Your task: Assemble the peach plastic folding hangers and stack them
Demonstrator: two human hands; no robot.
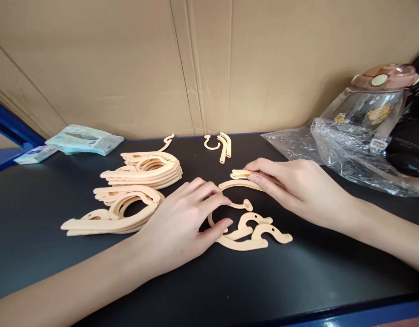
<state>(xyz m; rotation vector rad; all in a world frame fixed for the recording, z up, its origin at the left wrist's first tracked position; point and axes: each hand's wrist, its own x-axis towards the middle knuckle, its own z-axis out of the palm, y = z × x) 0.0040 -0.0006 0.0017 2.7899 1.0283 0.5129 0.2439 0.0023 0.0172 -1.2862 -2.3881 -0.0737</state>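
Pale orange plastic parts of folding hangers lie across the black table top. My right hand [300,193] pinches a hanger arm [241,174] between thumb and fingers, and another curved hanger arm [238,184] lies just below it. Over the loose parts in the middle is my left hand [192,213], its thumb and index finger apart and its fingertips close to a hanger hook [246,205]; whether they touch it I cannot tell. Several more curved parts [241,245] overlap in front of the left thumb. Left of that hand are two stacks of folded hangers, a nearer one [110,225] and a farther one [144,175].
At the back lie a loose hook [211,143], two or more hanger arms [225,147] and a hook part [167,141]. A tissue pack [85,140] is at the left. Clear plastic wrap [346,150] and a water bottle [376,104] stand right, before a cardboard wall [127,68].
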